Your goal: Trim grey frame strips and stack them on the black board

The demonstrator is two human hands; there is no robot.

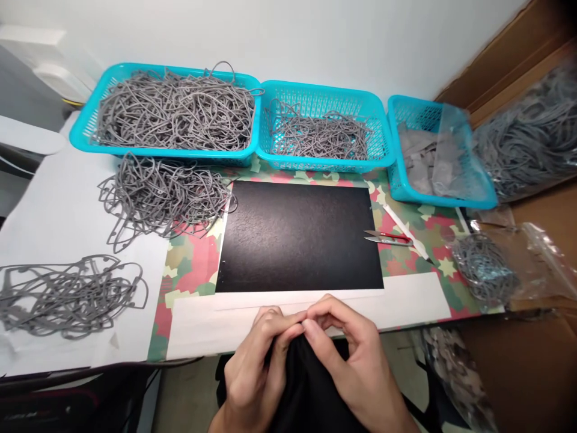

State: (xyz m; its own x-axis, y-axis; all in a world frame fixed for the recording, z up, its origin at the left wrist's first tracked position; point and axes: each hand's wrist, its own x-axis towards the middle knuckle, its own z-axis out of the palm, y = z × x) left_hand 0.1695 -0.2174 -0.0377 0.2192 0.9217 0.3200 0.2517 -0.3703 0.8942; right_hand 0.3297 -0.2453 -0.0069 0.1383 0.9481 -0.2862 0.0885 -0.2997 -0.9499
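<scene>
Both my hands are at the bottom centre, in front of the table's near edge, with fingertips meeting. My left hand is closed, thumb and index finger pinched together. My right hand is closed too, its thumb and index fingertip touching the left fingertips. Whatever lies between the fingertips is hidden or too small to name. Black cloth shows just below and between the hands. Beyond them a black mat lies on white paper. Red-handled snips rest on the mat's right edge.
Blue baskets hold grey loops; a third basket holds flat grey pieces and plastic. Grey loops lie in piles at left. A white-handled knife, bagged loops and cardboard are at right.
</scene>
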